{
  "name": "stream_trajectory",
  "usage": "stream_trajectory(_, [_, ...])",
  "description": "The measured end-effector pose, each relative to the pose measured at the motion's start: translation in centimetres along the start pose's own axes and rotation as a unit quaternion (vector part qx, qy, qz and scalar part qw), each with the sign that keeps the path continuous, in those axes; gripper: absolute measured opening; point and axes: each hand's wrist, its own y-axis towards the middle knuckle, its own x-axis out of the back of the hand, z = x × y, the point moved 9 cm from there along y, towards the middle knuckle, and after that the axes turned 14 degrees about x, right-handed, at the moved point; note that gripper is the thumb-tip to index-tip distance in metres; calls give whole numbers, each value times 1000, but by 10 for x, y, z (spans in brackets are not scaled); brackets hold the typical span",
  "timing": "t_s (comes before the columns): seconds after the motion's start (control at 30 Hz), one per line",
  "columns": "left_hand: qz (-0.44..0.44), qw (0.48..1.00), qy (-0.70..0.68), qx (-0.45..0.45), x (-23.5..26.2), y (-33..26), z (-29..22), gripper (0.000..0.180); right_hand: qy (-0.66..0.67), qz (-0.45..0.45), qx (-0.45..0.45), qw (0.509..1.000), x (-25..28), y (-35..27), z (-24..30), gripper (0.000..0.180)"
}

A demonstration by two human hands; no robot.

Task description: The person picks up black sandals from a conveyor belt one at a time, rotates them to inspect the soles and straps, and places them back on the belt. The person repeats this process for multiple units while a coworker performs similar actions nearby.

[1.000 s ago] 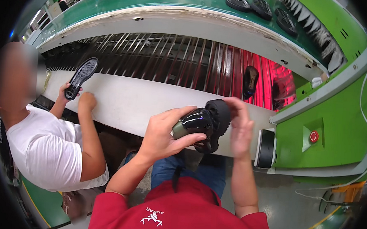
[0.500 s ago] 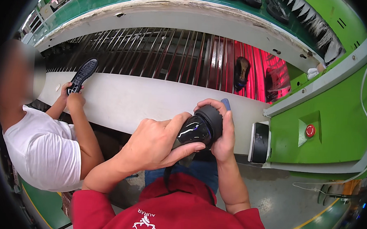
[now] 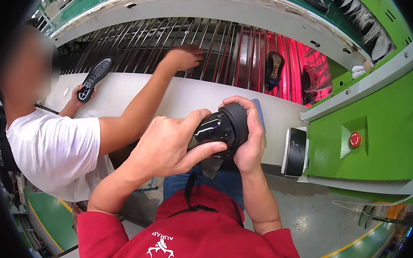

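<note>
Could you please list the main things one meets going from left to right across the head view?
Upright black sole, left hand, glossy black shoe, right hand, black-screened device, red button.

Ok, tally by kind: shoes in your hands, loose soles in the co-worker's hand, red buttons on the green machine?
Shoe, between left hand and right hand: 1
Loose sole: 1
Red button: 1
Total: 3
</note>
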Motion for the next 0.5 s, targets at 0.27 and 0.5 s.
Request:
stream_trajectory(0.27, [10, 999, 27, -37, -2, -2, -8, 68, -9, -1, 18, 1000, 1, -3, 5, 58])
stream_trajectory(0.5, [-1, 996, 54, -75, -4, -10, -23, 70, -44, 37, 81, 995, 0, -11, 22, 59])
